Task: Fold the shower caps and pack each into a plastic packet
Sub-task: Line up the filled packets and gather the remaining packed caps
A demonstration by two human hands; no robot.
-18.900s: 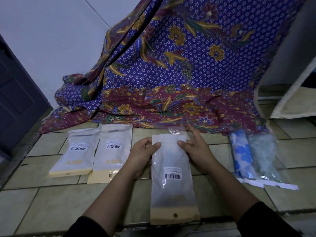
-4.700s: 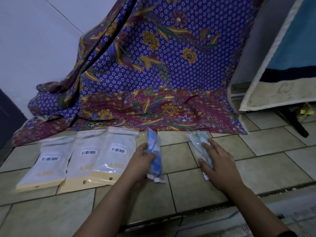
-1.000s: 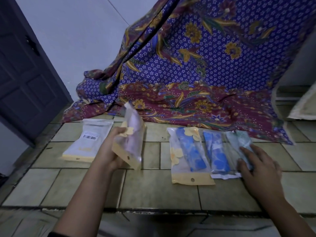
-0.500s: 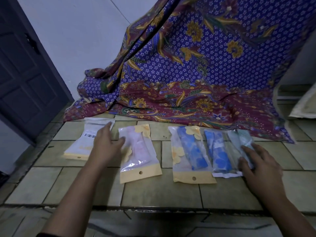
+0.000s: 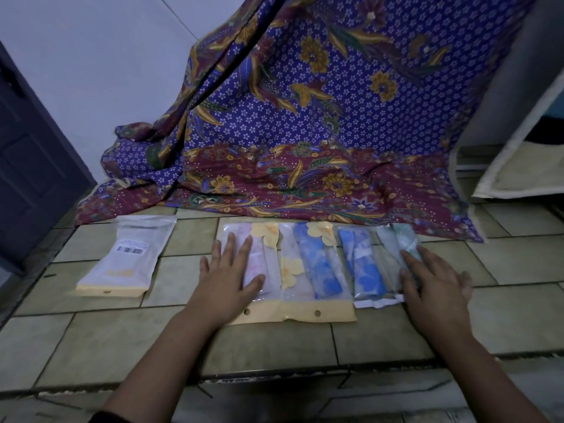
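Head view: our left hand (image 5: 227,279), fingers straight, now presses the pink-cap packet (image 5: 270,261), shifted up against the blue-cap packet (image 5: 314,270); our right hand (image 5: 433,288) lies flat on the green-cap packet (image 5: 393,248).

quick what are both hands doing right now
Left hand: open, flat on the pink cap packet.
Right hand: open, flat on the green cap packet.

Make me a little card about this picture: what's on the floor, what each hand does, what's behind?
Apart on the left: white plastic packet with a barcode
Left hand: flat on the yellow-edged clear packet holding a pink cap
Middle: yellow-edged clear packet with a blue flowered cap; clear packet with a blue cap
Right hand: flat on the clear packet with a pale green cap
Behind: purple and maroon flowered cloth
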